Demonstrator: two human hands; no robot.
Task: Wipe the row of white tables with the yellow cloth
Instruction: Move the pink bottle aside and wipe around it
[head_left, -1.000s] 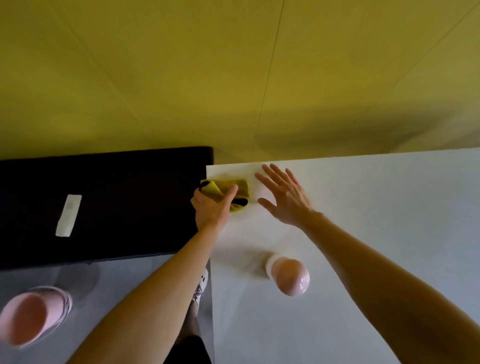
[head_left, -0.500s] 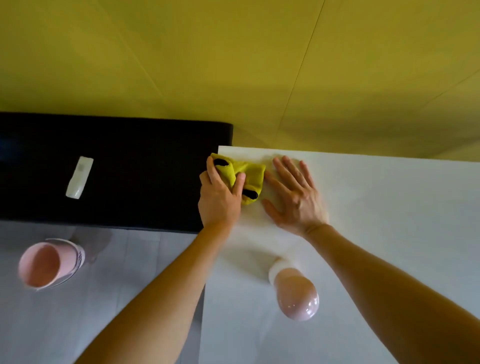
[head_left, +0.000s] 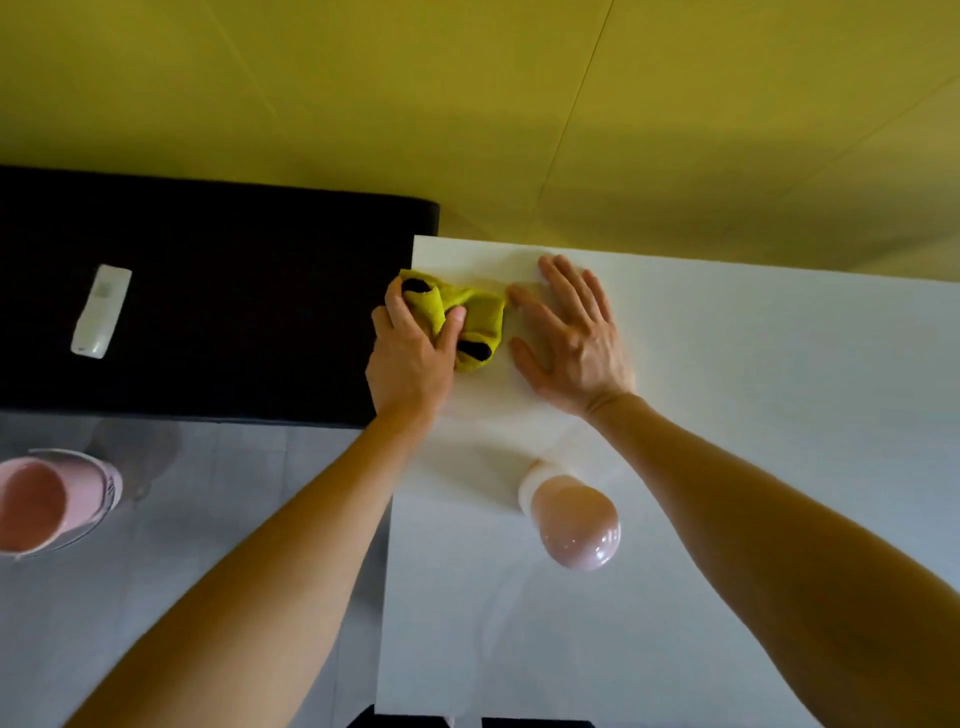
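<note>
1. Nearest to me, both bare forearms reach forward over the near left part of the white table (head_left: 779, 364).
2. A glossy pink rounded object (head_left: 576, 525) stands on the white table, between the two forearms and closer to me than the hands. I cannot tell what it is.
3. To the left of the white table there is a pale grey surface (head_left: 234, 493), and a pink cup (head_left: 47, 504) stands on it, well apart from the table edge.
4. My left hand (head_left: 410, 358) is at the far left corner of the white table. Its fingers are curled round the yellow cloth (head_left: 478, 317) and the thumb presses on top of it.
5. The yellow cloth is bunched, shows some black patches, and lies on the white table at that far left corner, partly under the left hand.
6. My right hand (head_left: 571, 343) lies flat on the white table just to the right of the cloth, palm down, fingers straight and a little spread. It holds nothing.
7. Beyond the left edge of the white table is a black surface (head_left: 208, 312), and a white remote (head_left: 101, 312) lies on it, well apart from the table.
8. Behind the far edge of the white table is a yellow surface (head_left: 467, 104) with thin seam lines.
</note>
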